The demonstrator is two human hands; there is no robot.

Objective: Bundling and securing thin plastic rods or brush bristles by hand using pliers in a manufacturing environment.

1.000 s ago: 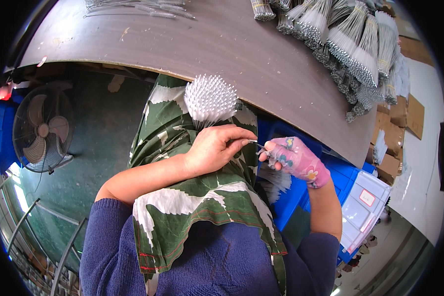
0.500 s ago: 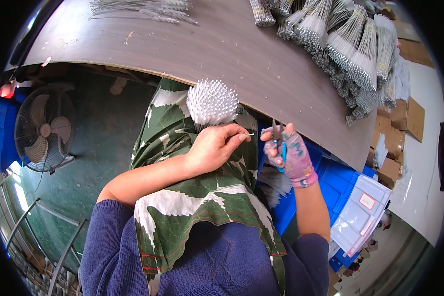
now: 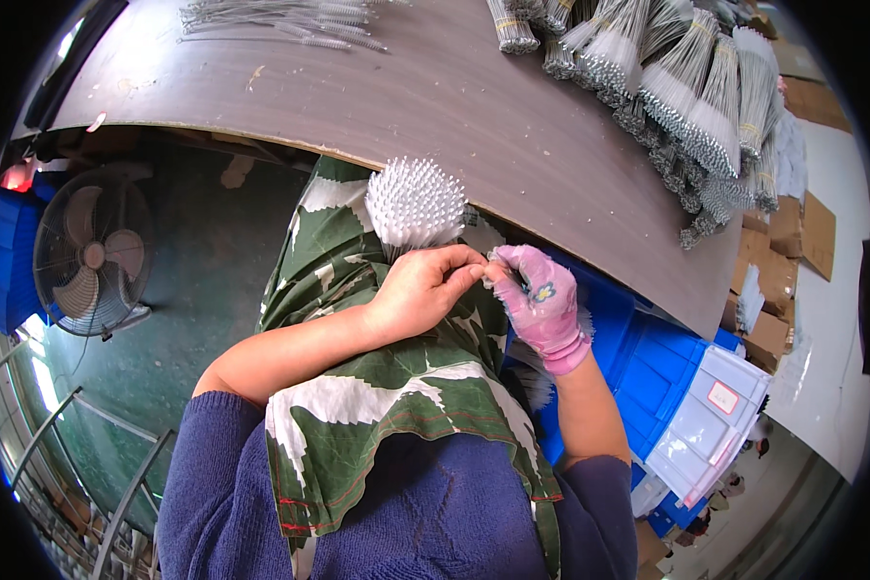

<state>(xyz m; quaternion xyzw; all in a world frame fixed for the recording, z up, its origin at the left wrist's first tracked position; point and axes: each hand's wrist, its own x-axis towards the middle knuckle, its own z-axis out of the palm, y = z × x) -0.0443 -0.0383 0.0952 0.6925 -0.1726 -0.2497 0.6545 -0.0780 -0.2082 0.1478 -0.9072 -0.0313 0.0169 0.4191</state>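
My bare left hand [image 3: 416,295] lies over my lap, thumb and forefinger pinched on a thin white brush tip, mostly hidden where the fingertips of both hands meet. My right hand [image 3: 543,302], in a pink flowered glove, is closed close against those fingertips. The blue-handled snips it held a moment ago are hidden behind the glove. Just beyond my left hand a dense bundle of thin brushes [image 3: 416,203] stands on my lap, white tips up, against the table edge. A camouflage apron [image 3: 377,406] covers my lap.
The brown table [image 3: 406,106] curves ahead of me, with loose wire brushes [image 3: 290,24] at the far left and tied brush bundles [image 3: 686,87] heaped at the far right. Blue bins [image 3: 648,358] and a pale crate [image 3: 710,416] stand right. A fan [image 3: 94,255] is left.
My right hand has moved left and turned over, bringing its fingers to the left fingertips. The snips, visible earlier, are now out of sight. My left hand has stayed almost still.
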